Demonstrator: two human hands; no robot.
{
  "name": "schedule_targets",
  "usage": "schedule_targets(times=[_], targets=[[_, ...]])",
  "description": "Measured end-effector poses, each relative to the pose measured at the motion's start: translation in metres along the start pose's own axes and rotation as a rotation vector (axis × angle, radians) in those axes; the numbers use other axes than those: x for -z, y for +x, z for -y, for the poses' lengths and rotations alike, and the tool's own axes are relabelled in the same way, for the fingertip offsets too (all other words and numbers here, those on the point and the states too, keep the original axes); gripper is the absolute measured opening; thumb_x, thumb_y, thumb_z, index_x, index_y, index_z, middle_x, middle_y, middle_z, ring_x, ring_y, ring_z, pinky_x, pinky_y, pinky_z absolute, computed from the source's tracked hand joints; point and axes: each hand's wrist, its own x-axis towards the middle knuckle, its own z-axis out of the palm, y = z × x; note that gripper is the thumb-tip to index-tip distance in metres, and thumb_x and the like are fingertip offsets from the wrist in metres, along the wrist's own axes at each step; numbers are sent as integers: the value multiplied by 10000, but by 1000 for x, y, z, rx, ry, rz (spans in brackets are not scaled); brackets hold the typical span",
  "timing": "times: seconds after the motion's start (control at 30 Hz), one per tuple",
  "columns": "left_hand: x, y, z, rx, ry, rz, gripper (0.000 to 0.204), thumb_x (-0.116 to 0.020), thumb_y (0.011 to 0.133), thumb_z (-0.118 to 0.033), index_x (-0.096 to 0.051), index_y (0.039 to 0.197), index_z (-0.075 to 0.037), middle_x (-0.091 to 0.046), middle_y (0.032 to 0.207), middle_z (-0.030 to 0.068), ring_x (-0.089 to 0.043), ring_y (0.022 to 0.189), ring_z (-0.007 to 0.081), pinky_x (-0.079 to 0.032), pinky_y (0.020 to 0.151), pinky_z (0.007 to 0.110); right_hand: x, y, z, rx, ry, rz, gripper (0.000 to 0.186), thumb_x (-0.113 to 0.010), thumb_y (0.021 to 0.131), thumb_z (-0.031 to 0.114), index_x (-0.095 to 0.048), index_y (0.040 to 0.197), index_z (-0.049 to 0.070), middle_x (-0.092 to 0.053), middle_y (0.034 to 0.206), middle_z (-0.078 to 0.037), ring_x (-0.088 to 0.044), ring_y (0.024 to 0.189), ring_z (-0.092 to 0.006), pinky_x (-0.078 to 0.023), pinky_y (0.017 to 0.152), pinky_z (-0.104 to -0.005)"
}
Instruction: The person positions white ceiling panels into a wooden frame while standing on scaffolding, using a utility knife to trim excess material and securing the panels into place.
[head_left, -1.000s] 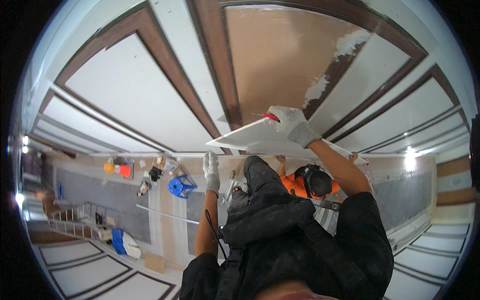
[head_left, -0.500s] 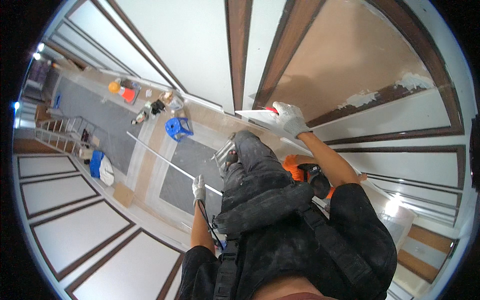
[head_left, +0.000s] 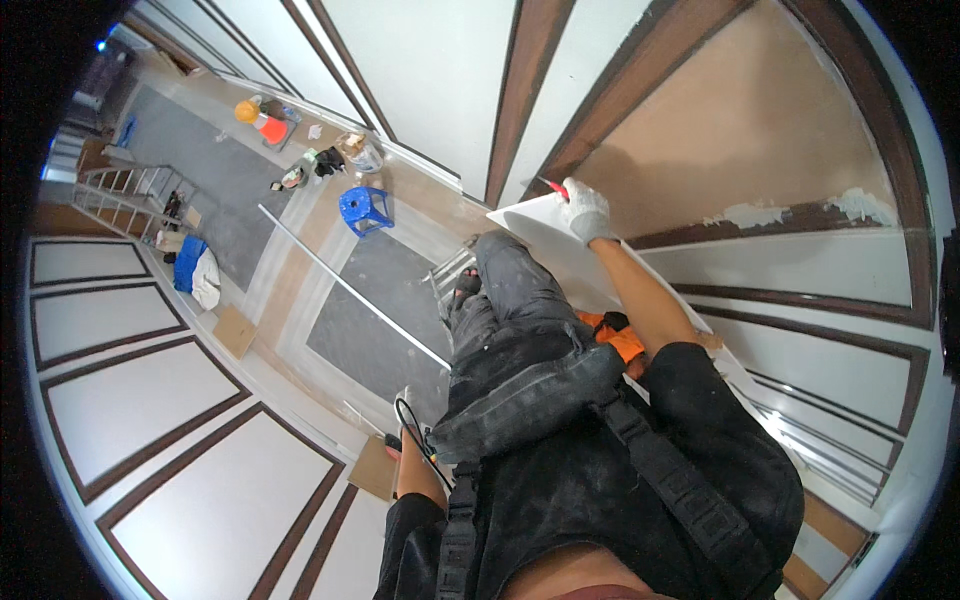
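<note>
Overhead, the big tan panel [head_left: 720, 140] is flat and matt, framed by dark brown moulding, with ragged patches of white filler [head_left: 790, 212] along its lower edge. Below it the white board [head_left: 560, 250] is a long, smooth, thin sheet with a straight edge, held up near the ceiling and running back past the person's shoulder. The right hand [head_left: 585, 210], in a pale grey knit glove, is clenched around the board's upper corner together with a thin tool showing a red handle [head_left: 556, 189]. The left hand [head_left: 405, 405], also gloved, hangs low by the hip; whether it grips anything I cannot tell. Far down on the floor sit a metal ladder [head_left: 125, 190] and a small blue plastic stool [head_left: 361, 208].
</note>
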Motion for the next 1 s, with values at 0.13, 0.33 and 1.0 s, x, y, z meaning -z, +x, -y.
schedule_targets(times=[0.13, 0.33, 1.0], targets=[[-15, 15, -2, -56, 105, 155, 402, -605, 1038, -364, -678, 1184, 4, -695, 969, 60, -606, 875, 189, -504, 795, 365, 36, 1, 0, 71, 29, 32, 309, -625, 959, 409, -622, 1070, 120, -702, 1039, -165, -679, 996, -403, -528, 834, -534], [-45, 40, -61, -250, 237, 76, 435, -609, 1033, -376, -667, 1225, 10, -702, 1008, 83, -609, 915, 194, -500, 823, 361, 100, -32, 4, 17, 78, 105, 341, -627, 950, 446, -660, 1090, 136, -709, 1049, -176, -678, 1030, -389, -520, 870, -521], [-29, 56, -52, -159, 247, 181, 184, -615, 1041, -229, -672, 1046, -55, -668, 992, 57, -585, 818, 183, -478, 681, 371, 170, -160, -94, -159, 60, -8, 454, -590, 975, 518, -654, 1047, 74, -689, 949, -232, -660, 947, -447, -499, 824, -549]])
